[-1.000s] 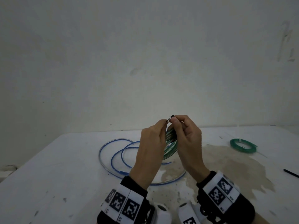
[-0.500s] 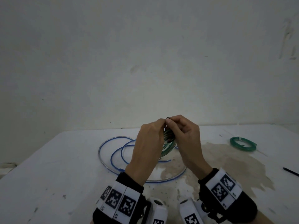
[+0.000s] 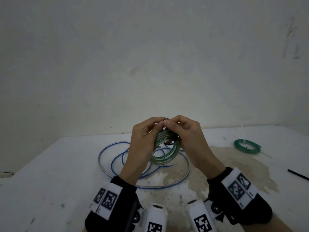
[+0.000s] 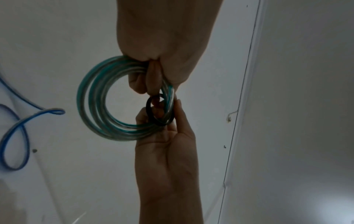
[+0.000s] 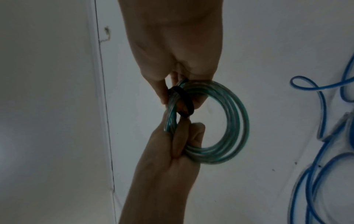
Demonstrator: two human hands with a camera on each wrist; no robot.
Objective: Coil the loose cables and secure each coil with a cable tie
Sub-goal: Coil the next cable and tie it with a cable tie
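Note:
A green cable coil (image 3: pixel 164 154) hangs above the white table (image 3: pixel 50 181), held between both hands. My left hand (image 3: pixel 157 126) grips the coil's upper left side with curled fingers (image 4: pixel 153 78). A black cable tie (image 4: pixel 151 110) forms a loose loop around the coil's strands. My right hand (image 3: pixel 172 124) pinches this tie (image 5: pixel 184 97) against the coil, thumb and fingers on either side. The fingertips of both hands meet at the top over a short black end of the tie (image 3: pixel 166 119).
A loose blue cable (image 3: pixel 117 158) sprawls in wide loops on the table under the hands. Another green coil (image 3: pixel 246 146), with a tie on it, lies at the right. A spare black tie (image 3: pixel 297 174) sits near the right edge. A brown stain marks the middle.
The fingertips have drawn together over the tie's end, which stuck up higher before. The coil has turned so that its ring shows more open to the head camera.

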